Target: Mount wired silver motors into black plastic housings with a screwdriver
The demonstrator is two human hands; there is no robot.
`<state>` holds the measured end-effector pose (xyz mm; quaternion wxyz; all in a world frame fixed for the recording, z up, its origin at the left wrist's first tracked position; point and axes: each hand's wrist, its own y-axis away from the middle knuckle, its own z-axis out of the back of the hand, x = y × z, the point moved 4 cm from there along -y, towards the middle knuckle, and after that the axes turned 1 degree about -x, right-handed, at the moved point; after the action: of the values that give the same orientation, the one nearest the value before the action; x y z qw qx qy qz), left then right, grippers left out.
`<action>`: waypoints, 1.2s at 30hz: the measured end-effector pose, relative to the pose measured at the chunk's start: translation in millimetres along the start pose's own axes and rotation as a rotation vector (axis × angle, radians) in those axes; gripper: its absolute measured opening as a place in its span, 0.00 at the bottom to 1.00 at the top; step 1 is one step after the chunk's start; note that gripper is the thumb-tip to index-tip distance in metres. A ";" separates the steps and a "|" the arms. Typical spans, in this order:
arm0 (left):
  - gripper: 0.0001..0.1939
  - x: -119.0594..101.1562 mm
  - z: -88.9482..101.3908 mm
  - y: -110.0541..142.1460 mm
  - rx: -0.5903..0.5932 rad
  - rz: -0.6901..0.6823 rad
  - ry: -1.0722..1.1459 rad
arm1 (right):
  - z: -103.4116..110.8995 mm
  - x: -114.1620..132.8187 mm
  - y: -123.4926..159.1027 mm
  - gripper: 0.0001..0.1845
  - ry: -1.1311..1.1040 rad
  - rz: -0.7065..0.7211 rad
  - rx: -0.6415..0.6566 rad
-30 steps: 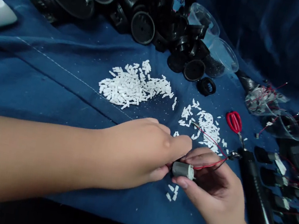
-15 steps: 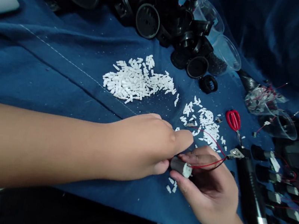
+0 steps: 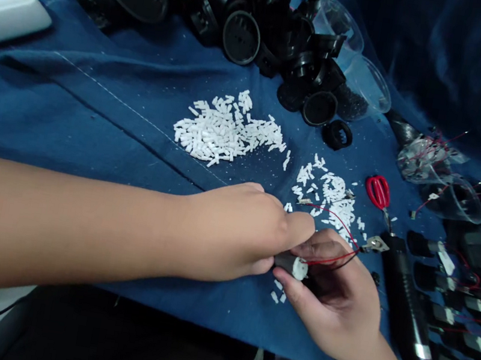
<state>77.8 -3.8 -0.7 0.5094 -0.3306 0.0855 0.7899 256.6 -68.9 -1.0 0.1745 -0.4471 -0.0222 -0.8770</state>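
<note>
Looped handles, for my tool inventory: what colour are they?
The looped handles are red, seen in the head view.

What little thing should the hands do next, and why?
Perhaps the right hand should steady the grey cylinder while the left hand works gently opposite its white end: the right fingers pinch it, the left fingers sit there, and red wires leave the white end.
</note>
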 end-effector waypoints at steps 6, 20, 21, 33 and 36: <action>0.13 3.1 -0.2 1.3 -0.042 -0.001 0.102 | -4.4 -8.2 2.1 0.15 -0.092 -0.061 -0.060; 0.06 -19.7 21.6 11.5 -0.188 -0.342 -0.193 | -1.0 -7.7 -6.2 0.11 -0.057 0.057 -0.099; 0.07 -22.8 21.8 13.0 -0.209 -0.380 -0.235 | -0.8 -6.9 -7.0 0.11 -0.046 0.066 -0.087; 0.10 -38.0 16.0 19.2 -0.283 -0.447 -0.453 | -4.4 5.4 -28.0 0.12 0.302 0.061 0.129; 0.09 -39.7 17.9 19.7 -0.296 -0.456 -0.454 | -10.1 2.9 -33.4 0.07 0.399 0.117 0.205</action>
<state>63.4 -34.3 33.3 0.6250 -0.2276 -0.2214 0.7131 236.3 -40.3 -0.9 0.2703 -0.2451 -0.0503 -0.9297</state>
